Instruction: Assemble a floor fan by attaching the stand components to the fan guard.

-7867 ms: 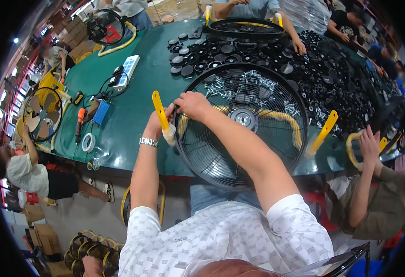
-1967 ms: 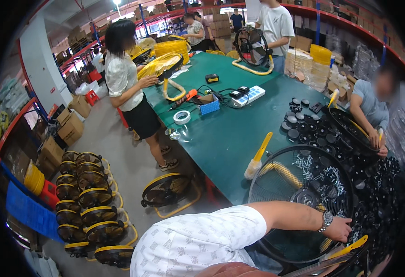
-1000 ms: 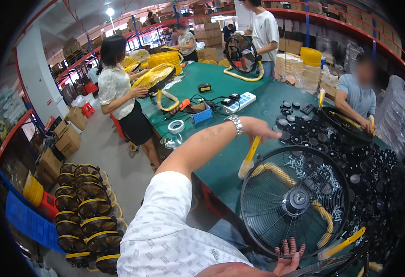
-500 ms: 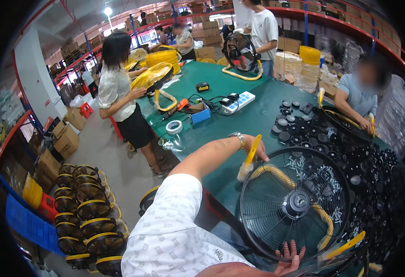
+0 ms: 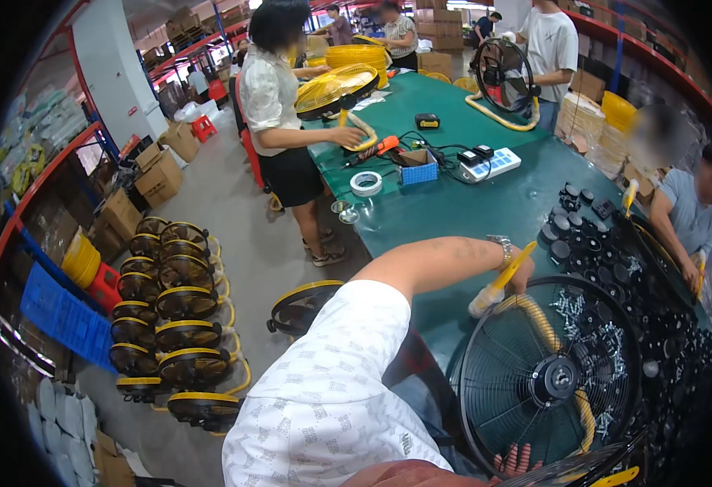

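Note:
A round black fan (image 5: 554,381) with a wire guard is tilted in front of me. A curved yellow tubular stand (image 5: 537,316) shows behind its wires. My left hand (image 5: 521,277), below a metal wristwatch, is at the fan's far left rim with its fingers curled and partly hidden. Beside it a yellow strap-like piece (image 5: 513,266) sticks up from a pale end. At the near edge of the fan is my right hand (image 5: 518,461), its fingers spread and seen through or against the guard wires; the rest is hidden. Another yellow piece (image 5: 617,477) shows at the bottom right.
Loose screws (image 5: 607,337) and many black round parts (image 5: 591,243) cover the right of the green table (image 5: 445,219). Further off are a white power strip (image 5: 490,165), blue box (image 5: 418,172) and tape roll (image 5: 365,184). Co-workers stand around. Finished-looking fans (image 5: 187,302) line the floor left.
The view has swung to the left, so the scene sits further right. My hands stay by the fan's rim. The co-worker at left has lowered a hand to a fan's yellow stand.

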A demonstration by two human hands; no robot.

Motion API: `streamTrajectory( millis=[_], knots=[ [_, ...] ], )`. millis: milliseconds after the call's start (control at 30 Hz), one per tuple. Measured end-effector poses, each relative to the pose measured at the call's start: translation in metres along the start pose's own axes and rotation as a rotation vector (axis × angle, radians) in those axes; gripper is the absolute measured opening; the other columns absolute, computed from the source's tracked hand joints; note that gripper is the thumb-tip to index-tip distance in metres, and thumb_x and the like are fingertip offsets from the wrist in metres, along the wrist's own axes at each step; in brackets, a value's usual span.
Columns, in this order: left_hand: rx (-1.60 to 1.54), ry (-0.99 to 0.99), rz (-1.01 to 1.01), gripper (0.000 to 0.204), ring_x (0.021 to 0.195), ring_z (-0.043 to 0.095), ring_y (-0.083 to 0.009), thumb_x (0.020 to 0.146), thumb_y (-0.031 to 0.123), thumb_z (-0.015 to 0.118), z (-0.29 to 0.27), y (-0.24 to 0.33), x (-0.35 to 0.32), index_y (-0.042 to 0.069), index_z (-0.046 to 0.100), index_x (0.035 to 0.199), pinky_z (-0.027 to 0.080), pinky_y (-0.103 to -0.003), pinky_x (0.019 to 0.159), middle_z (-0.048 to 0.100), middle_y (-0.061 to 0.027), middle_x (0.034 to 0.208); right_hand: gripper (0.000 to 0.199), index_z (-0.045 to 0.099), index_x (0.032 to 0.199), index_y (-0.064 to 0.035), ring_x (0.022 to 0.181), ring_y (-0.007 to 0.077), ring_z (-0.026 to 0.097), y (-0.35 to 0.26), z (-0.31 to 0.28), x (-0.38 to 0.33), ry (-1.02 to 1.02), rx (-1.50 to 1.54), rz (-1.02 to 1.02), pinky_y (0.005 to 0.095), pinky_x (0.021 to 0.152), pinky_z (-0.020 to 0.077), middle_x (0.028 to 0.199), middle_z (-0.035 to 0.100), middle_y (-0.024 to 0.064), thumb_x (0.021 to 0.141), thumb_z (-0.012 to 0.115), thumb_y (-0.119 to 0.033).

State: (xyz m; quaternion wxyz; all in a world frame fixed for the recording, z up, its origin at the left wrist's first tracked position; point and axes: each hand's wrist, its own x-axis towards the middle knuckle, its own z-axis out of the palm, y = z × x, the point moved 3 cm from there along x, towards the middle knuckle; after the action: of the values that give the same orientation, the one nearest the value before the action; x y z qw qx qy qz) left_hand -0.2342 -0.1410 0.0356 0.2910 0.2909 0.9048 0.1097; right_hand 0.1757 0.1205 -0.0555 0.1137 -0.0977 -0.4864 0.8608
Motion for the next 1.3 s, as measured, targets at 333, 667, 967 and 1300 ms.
streamTrajectory(
  millis=[333,667,967,1300],
  knots=[
    [0.085,0.014,0.062,0.040,0.081,0.069,-0.0277,0.072,0.030,0.072,-0.007,-0.003,0.009,-0.002,0.071,0.096,0.053,-0.039,0.070,0.071,-0.0157,0.090,0.062,0.024,0.145,-0.0057,0.111,0.0337,0.059,0.025,-0.039,0.029,0.107,0.186,0.219,0.0466,0.081,0.0556,0.127,0.055,0.0212,0.095,0.048,-0.032],
    [0.136,0.195,0.015,0.030,0.070,0.071,-0.0288,0.079,0.015,0.067,-0.099,0.048,-0.017,-0.012,0.065,0.092,0.059,-0.039,0.061,0.070,-0.0198,0.086,0.061,0.033,0.142,-0.0035,0.111,0.0281,0.056,-0.087,0.079,0.032,0.145,-0.010,-0.201,0.0361,0.081,0.0516,0.131,0.050,0.0193,0.094,0.053,-0.035],
    [0.285,0.455,0.101,0.038,0.079,0.068,-0.0355,0.077,0.027,0.059,-0.122,0.086,-0.055,-0.007,0.067,0.090,0.053,-0.043,0.073,0.069,-0.0241,0.088,0.071,0.019,0.148,-0.0075,0.119,0.0353,0.053,-0.129,0.079,0.022,0.150,0.017,-0.248,0.0440,0.079,0.0560,0.137,0.046,0.0240,0.094,0.049,-0.040],
    [0.012,0.193,-0.064,0.034,0.076,0.069,-0.0290,0.081,0.024,0.063,-0.104,0.104,-0.095,-0.007,0.064,0.095,0.055,-0.039,0.068,0.068,-0.0177,0.087,0.059,0.036,0.141,-0.0019,0.117,0.0417,0.054,-0.160,0.061,-0.011,-0.032,0.008,-0.245,0.0487,0.079,0.0578,0.136,0.044,0.0292,0.097,0.038,-0.041]
  ],
)
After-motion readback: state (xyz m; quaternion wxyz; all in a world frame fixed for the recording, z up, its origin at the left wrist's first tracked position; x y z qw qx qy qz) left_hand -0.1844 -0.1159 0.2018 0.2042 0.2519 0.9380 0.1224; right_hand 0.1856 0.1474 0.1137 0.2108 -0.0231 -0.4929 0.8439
